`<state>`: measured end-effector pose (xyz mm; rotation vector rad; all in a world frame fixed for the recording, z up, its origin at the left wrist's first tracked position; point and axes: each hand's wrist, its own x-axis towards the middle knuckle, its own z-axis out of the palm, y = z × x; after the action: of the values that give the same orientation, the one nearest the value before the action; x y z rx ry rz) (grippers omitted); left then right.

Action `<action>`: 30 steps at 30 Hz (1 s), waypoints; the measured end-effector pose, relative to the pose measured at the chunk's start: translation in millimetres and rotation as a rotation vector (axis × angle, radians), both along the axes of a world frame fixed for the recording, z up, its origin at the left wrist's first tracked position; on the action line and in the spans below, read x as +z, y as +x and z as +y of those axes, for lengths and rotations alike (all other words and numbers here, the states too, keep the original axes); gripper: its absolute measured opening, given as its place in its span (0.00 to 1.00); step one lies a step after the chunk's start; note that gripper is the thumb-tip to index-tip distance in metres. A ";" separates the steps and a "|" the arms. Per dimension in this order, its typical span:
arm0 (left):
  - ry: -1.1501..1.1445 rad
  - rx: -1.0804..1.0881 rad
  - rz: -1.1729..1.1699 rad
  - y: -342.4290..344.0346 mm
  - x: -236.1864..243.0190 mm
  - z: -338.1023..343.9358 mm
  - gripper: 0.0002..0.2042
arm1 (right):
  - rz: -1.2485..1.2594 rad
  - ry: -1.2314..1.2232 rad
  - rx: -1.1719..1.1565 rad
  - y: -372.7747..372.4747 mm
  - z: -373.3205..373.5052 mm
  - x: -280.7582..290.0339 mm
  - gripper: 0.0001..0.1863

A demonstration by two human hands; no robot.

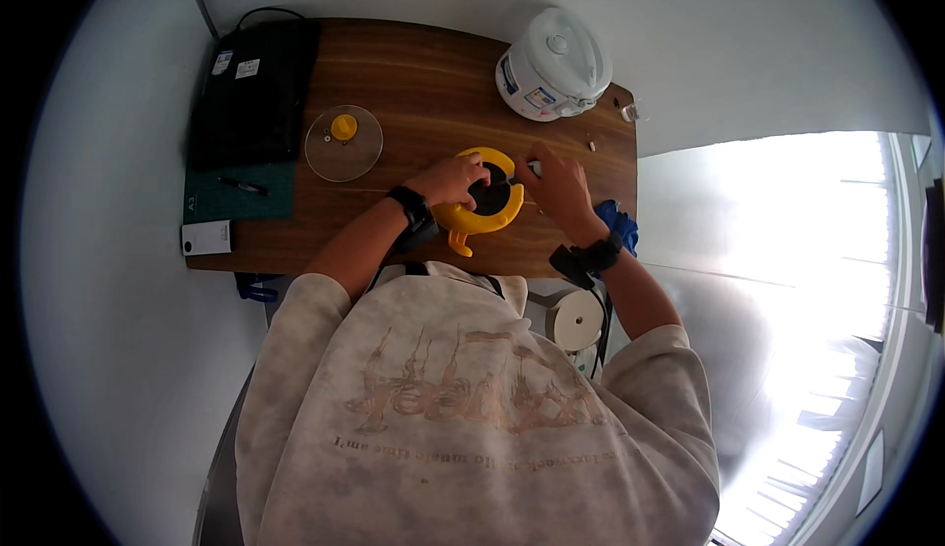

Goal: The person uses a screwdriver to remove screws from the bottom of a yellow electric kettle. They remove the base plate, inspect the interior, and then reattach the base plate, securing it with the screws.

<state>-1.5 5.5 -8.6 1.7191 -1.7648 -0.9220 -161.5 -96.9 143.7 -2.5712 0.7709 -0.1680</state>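
In the middle of the desk is a round yellow pot [505,219] with a dark inside and a short yellow handle jutting toward me. My left hand [451,181] grips its left side, with the fingers bent over the rim into the dark middle. At the pot's right rim my right hand [557,186] is closed around something small and pale, mostly hidden by the fingers. A round clear lid [364,156] with a yellow knob [344,128] lies to the left, and small rings rest by the knob.
A black bag [254,103] occupies the far left, above a green cutting mat [219,201] with a pen [243,186]. Nearby lies a white box [207,238]. A white lidded bucket [554,64] stands at the far right. Blue cloth [618,223] and a paper roll [574,321] are nearer.
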 end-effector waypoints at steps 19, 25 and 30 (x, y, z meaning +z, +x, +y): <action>0.017 0.004 0.007 -0.6 2.9 2.0 0.25 | 0.049 -0.128 0.070 -1.6 0.1 -9.2 0.15; 0.016 0.002 -0.003 -1.0 3.4 2.2 0.25 | 0.041 -0.164 0.070 -1.4 2.3 -9.8 0.11; 0.023 0.003 0.005 -0.3 0.5 2.2 0.25 | 0.025 -0.149 0.077 -1.1 2.4 -9.3 0.11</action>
<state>-1.8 7.6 -8.1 1.7313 -1.7545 -0.9478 -162.6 -94.4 134.4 -2.7437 0.6912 -0.1749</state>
